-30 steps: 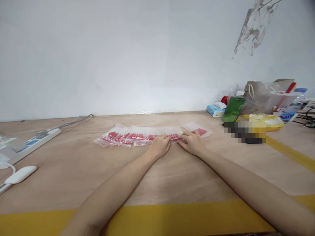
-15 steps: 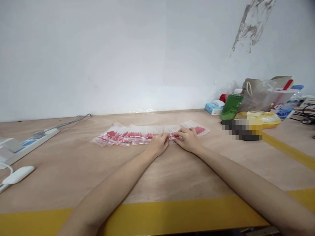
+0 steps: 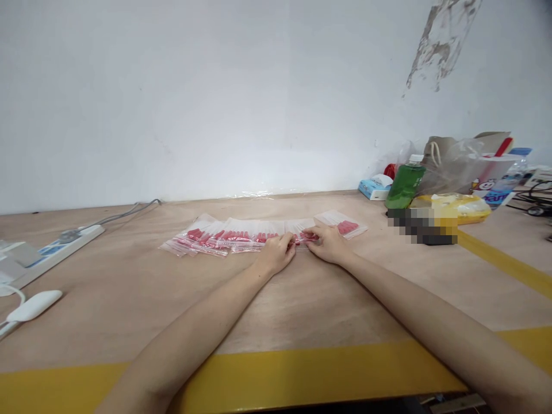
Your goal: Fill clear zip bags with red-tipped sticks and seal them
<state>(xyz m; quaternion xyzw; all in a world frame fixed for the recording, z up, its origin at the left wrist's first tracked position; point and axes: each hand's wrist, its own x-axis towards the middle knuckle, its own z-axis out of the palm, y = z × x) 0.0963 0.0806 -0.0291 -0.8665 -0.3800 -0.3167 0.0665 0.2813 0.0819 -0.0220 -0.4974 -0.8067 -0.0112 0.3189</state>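
Several clear zip bags (image 3: pixel 237 227) with small red pieces inside lie overlapping in a row across the table. At the right part of the row, my left hand (image 3: pixel 276 254) pinches the near edge of one zip bag (image 3: pixel 301 225) with its fingers closed. My right hand (image 3: pixel 328 244) grips the same edge from the right, its fingers curled and partly hiding the red pieces. A separate zip bag (image 3: pixel 345 223) with red pieces lies tilted just beyond my right hand.
On the left sit a white power strip (image 3: pixel 64 253) and a white plug-like device (image 3: pixel 35 306) on a cord. To the right stand a green bottle (image 3: pixel 405 183), a blue tissue pack (image 3: pixel 374 188), a yellow packet (image 3: pixel 472 211) and a paper cup (image 3: pixel 491 172). Yellow tape (image 3: pixel 310 374) runs along the front edge.
My right hand's fingers have shifted slightly along the bag's near edge. My left hand stays almost in place, and the bags lie as before.
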